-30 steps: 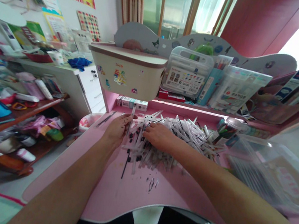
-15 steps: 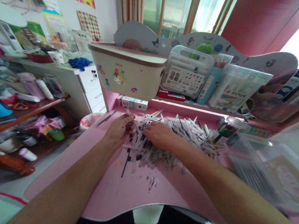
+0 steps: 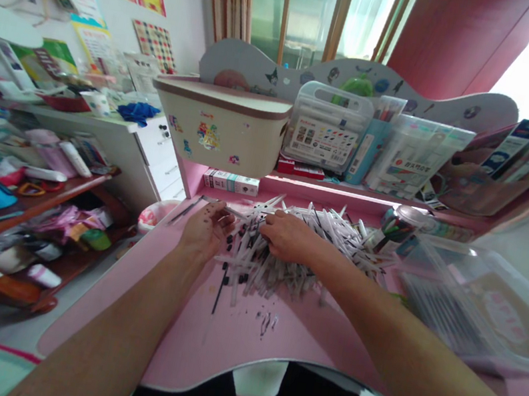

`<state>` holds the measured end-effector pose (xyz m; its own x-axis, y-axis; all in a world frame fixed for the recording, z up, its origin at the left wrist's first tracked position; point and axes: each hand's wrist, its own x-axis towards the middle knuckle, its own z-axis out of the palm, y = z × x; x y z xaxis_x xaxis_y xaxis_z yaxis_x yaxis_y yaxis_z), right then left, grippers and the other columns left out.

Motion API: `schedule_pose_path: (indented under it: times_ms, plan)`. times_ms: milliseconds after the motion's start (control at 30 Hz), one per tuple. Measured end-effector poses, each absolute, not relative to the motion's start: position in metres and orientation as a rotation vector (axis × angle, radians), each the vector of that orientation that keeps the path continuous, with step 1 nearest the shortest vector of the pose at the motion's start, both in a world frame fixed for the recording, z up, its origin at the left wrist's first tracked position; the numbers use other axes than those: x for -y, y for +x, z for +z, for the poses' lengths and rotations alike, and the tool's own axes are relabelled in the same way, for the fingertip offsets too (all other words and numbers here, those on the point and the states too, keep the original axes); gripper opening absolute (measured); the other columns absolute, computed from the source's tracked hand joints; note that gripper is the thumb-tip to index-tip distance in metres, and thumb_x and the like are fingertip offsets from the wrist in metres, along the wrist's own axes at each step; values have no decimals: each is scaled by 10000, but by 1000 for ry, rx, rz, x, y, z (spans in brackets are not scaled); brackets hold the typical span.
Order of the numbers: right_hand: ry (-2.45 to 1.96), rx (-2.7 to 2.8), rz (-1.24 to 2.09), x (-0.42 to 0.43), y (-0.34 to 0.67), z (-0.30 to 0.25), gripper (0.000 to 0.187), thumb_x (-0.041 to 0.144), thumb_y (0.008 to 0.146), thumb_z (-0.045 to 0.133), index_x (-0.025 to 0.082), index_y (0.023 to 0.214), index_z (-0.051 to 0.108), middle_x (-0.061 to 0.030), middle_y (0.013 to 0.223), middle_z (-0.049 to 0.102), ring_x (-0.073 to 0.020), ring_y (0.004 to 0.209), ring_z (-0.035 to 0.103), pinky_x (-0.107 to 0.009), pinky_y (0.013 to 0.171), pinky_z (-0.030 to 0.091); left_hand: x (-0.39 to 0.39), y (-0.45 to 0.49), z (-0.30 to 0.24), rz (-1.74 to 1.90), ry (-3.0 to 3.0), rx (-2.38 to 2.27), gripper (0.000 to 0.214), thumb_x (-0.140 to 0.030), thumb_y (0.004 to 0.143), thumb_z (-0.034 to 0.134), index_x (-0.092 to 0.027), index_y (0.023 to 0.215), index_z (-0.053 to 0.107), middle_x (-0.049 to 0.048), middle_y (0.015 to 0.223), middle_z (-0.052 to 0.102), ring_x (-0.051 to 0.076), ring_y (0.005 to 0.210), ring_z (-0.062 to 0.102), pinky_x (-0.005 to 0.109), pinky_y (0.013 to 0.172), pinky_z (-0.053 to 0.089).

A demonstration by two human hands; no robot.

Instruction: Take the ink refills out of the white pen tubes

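Observation:
My left hand (image 3: 207,229) is turned partly palm up at the left edge of the pile, dark smudges on its fingers. Its curled fingers hold a pale pen barrel (image 3: 238,212), which points right toward my other hand. My right hand (image 3: 288,236) rests palm down over the pile of clear and white pen barrels (image 3: 335,230), fingertips pressed together at its left side. Whatever lies under those fingertips is too small to make out. Small black caps (image 3: 227,280) are scattered just below, near a thin dark rod (image 3: 218,295).
On the pink desk (image 3: 187,354), small bits (image 3: 266,323) lie near the front edge. A clear plastic bin (image 3: 484,309) and a jar of pens (image 3: 398,228) stand at right. Above the desk, a shelf bears a beige box (image 3: 225,127) and marker cases (image 3: 329,128).
The pen barrel in my left hand has swung from slanting up-left to nearly level, pointing right. My left palm has turned upward. My right hand has barely shifted.

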<state>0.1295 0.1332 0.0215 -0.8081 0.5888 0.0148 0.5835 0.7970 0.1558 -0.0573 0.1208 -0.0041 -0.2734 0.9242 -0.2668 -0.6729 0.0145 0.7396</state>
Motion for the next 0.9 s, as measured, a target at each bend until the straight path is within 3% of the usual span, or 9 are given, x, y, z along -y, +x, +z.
schedule_pose_path:
  times_ms: [400, 700, 800, 900]
  plan:
    - [1012, -2856, 171, -132, 110, 19, 269, 100, 909, 499, 124, 998, 751, -169, 1072, 678, -274, 1030, 600, -335, 779, 454, -122, -58, -6, 1661, 305, -959, 120, -92, 765, 594, -149, 661, 571, -35, 516, 579, 91, 424, 549, 199, 423, 461]
    - [1151, -2930, 56, -127, 127, 27, 326, 52, 820, 540, 136, 1105, 673, -127, 1018, 714, -226, 938, 629, -313, 793, 448, -121, -57, -3, 1661, 284, -971, 156, -89, 784, 578, -159, 648, 544, -33, 511, 571, 92, 429, 563, 188, 443, 489]
    - [1266, -3139, -192, -120, 144, 35, 401, 35, 797, 505, 147, 1152, 652, -110, 1062, 709, -207, 967, 615, -308, 840, 445, -118, -52, -5, 1600, 320, -951, 144, -57, 781, 591, -156, 680, 566, -15, 540, 611, 105, 467, 606, 187, 465, 523]
    - [1413, -3313, -642, -112, 158, 35, 376, 32, 801, 470, 181, 1077, 678, -69, 1043, 708, -171, 928, 613, -305, 850, 447, -112, -46, -6, 1527, 359, -917, 142, -16, 780, 594, -149, 732, 603, 9, 584, 654, 126, 525, 658, 202, 501, 564]
